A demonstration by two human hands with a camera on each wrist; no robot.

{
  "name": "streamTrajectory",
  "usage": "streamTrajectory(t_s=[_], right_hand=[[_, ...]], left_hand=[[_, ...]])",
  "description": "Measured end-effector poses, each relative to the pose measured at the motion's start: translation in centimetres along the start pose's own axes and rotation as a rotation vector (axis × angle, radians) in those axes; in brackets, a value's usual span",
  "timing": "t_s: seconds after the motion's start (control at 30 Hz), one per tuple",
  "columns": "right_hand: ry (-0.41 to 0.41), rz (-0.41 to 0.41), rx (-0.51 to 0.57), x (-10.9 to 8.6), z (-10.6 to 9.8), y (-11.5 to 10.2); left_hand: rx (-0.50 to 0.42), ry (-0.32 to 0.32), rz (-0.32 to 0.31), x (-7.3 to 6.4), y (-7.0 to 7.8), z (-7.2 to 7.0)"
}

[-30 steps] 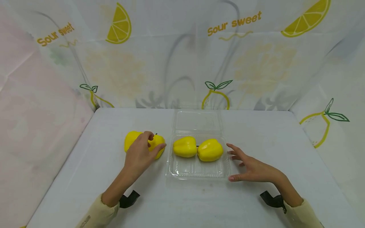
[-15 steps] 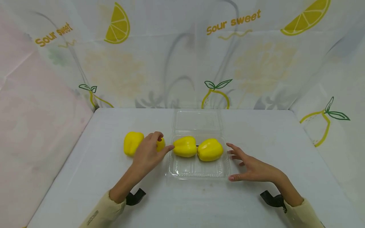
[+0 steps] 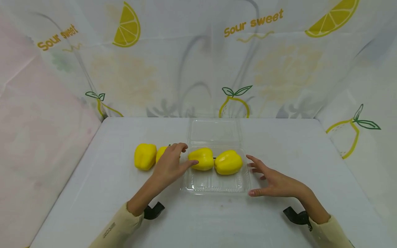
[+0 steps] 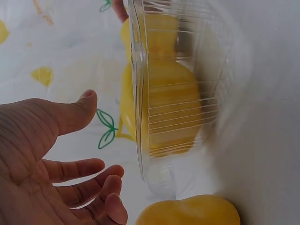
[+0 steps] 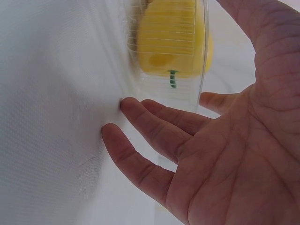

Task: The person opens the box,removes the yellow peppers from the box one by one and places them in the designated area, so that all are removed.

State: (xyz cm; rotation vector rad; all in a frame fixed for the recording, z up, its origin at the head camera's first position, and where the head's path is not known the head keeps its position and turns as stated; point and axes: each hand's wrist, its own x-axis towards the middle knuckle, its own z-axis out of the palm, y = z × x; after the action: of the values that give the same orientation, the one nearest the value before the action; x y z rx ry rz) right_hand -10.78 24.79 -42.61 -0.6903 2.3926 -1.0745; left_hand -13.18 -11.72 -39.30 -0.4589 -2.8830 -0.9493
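A transparent plastic clamshell box [image 3: 212, 184] lies open on the table, its lid folded back. Two yellow bell peppers sit side by side in its far half: a left pepper [image 3: 204, 155] and a right pepper [image 3: 228, 162]. My left hand [image 3: 170, 167] hovers at the box's left side with spread, relaxed fingers, its thumb overlapping the left pepper in the head view. The left wrist view shows this hand [image 4: 28, 145] holding nothing, apart from the box wall [image 4: 140, 93]. My right hand [image 3: 276, 183] stays beside the box's right edge, fingers loosely spread and holding nothing.
Left of the box, two more yellow bell peppers rest on the white table [image 3: 217, 224]: an outer pepper [image 3: 145, 156] and an inner pepper [image 3: 160, 152] partly hidden behind my left hand. A printed cloth backdrop [image 3: 173, 69] rises behind the table.
My left hand has moved right, from over the loose peppers to the box's left edge, uncovering the outer pepper. My right hand and the peppers have stayed in place.
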Motion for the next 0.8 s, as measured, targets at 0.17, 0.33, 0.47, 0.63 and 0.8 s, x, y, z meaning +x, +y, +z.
streamTrajectory(t_s=[0.17, 0.33, 0.47, 0.63, 0.8], right_hand=[[0.0, 0.006, 0.001, 0.0, -0.1, -0.1], [-0.002, 0.0, 0.009, 0.0, 0.0, -0.2], [0.0, -0.005, 0.006, 0.0, 0.0, -0.1], [-0.001, -0.006, 0.006, 0.0, 0.0, 0.0], [-0.003, -0.008, 0.007, 0.0, 0.0, 0.0]], left_hand=[[0.007, -0.039, -0.009, 0.2, 0.2, 0.5], [0.048, -0.074, -0.016, 0.4, 0.5, 1.0], [0.084, -0.093, -0.005, 0.7, 0.7, 1.3], [0.11, -0.089, 0.02, 0.9, 0.9, 1.5], [0.136, -0.088, 0.047, 1.2, 1.0, 1.8]])
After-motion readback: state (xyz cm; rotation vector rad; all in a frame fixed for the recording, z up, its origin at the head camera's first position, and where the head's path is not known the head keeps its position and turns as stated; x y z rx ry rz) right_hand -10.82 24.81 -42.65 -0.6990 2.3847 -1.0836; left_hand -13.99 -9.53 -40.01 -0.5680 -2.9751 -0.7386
